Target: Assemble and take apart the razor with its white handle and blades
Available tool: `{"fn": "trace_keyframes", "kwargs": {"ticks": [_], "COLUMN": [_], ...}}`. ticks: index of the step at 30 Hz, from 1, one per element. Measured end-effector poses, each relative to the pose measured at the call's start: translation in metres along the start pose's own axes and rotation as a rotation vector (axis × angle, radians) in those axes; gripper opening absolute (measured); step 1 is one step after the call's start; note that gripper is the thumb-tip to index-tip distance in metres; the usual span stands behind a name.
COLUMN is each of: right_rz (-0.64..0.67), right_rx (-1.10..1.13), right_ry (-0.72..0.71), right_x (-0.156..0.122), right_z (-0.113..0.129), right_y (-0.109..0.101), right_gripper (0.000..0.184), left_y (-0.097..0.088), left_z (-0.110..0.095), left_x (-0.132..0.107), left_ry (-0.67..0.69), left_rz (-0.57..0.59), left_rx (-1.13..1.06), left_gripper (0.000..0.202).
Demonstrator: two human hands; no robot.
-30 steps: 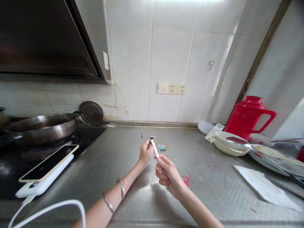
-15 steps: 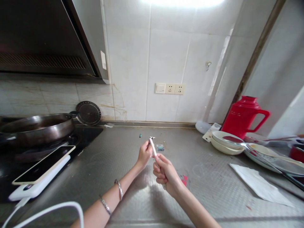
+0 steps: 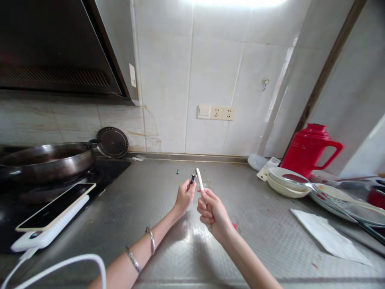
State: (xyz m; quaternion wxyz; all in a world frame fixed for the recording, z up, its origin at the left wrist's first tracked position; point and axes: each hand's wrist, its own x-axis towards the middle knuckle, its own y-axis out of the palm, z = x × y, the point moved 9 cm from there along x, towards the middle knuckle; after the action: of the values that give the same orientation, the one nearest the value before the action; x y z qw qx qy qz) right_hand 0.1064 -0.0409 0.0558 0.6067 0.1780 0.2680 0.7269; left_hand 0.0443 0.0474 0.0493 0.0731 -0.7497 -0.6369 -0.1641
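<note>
The fingers of the left hand (image 3: 184, 196) are pinched around a small black piece with a shiny tip (image 3: 193, 179), which pokes up above the fingertips. Just to their right, the fingers of the right hand (image 3: 214, 212) are curled firmly around a slim white stick (image 3: 199, 178), its upper end leaning toward the black piece, a narrow gap showing between the two. Right behind the right fingertips sits a small clear item (image 3: 206, 186), mostly covered by the hand, so its shape is hard to make out.

Beyond the left fingers and a little to their left, a tiny dark-green piece (image 3: 177, 171) lies on the grey metal table (image 3: 261, 224). Below and right of the right fingers, a red scrap (image 3: 235, 226) shows beside the wrist.

Farther out to the left of the fingers, a black-screened phone (image 3: 56, 207) rests on a white power bank (image 3: 45, 239), with a round steel pan (image 3: 69, 160) behind them. Well to the right of the fingers lie a flat white paper napkin (image 3: 329, 237), stacked pale bowls (image 3: 287, 190) and, behind these, a red plastic flask with a handle (image 3: 305, 150).
</note>
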Motion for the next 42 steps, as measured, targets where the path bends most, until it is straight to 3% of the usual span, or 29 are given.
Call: {"fn": "trace_keyframes", "kwargs": {"ticks": [7,14,19,23,28,32,36,42], "right_rz": [-0.019,-0.144,-0.252,-0.352,-0.458,-0.462,-0.378,-0.327], "right_rx": [-0.048,-0.036,-0.112,-0.408,-1.181,-1.710,-1.932,-2.002], "right_ry": [0.032,-0.119,-0.165,-0.262,-0.371,-0.224,-0.084,-0.018], "right_x": [-0.003,0.006,0.014,0.024,0.047,0.068,0.081,0.092], "right_z": [-0.014,0.028,0.043,0.056,0.070,0.052,0.030,0.017], "right_y": [-0.004,-0.028,-0.048,-0.060,-0.065,-0.067,-0.064,-0.067], "right_gripper": [0.036,0.034,0.030,0.027,0.027,0.026,0.029,0.032], "left_y": [-0.009,-0.017,-0.020,-0.021,-0.021,-0.020,-0.019,-0.019], "left_z": [-0.002,0.000,0.004,0.004,0.004,0.007,0.009,0.008], "left_x": [0.005,0.010,0.012,0.013,0.013,0.014,0.014,0.013], "left_ry": [-0.005,-0.010,0.007,0.001,-0.015,-0.023,-0.037,-0.043], "left_rz": [-0.046,-0.062,-0.059,-0.061,-0.053,-0.044,-0.028,-0.025], "left_rx": [-0.101,-0.109,-0.064,-0.051,-0.089,-0.111,-0.118,-0.122], "left_gripper": [0.032,0.032,0.031,0.030,0.029,0.030,0.031,0.030]}}
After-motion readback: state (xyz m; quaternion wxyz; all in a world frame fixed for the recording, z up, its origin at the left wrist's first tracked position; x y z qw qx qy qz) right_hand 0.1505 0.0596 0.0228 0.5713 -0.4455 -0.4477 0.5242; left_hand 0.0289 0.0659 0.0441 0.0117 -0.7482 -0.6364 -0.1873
